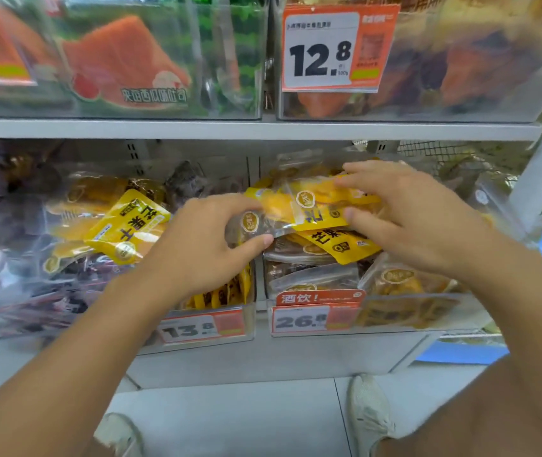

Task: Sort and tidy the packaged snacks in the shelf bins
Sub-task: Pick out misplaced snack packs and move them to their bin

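- Shop flooring of pale grey tile (pixel 230 420) lies nearest, with the person's two light canvas shoes (pixel 370 413) at the foot of a white metal shelf unit (pixel 253 129).
- Both bare forearms reach up and forward to the lower shelf.
- Left hand (pixel 203 245): thumb and fingers pinch the near corner of a clear packet of dark dried fruit (pixel 256 225), held over the divider between two clear plastic bins.
- Right hand (pixel 408 212): fingers curl over the top of a yellow dried mango packet (pixel 319 206) lying on the heap in the right bin (pixel 395 311).
- Left bin (pixel 203 338) holds more yellow mango packets (pixel 124 225) jumbled with dark ones; one lies tilted on top.
- Price tags on the bin fronts read "13.8" (pixel 202 328) and "26.8" (pixel 299 321); an orange strip above the latter reads "酒饮!".
- Risk, as I judge it: the slick packets are stacked loosely and high, so pulling one out could slide its neighbours over the low bin front to the floor, or across the divider into the wrong bin.
- Upper shelf bins hold blurred packets printed with watermelon (pixel 121 61), lettering not readable with certainty, and a tag reading "12.8" (pixel 332 47).
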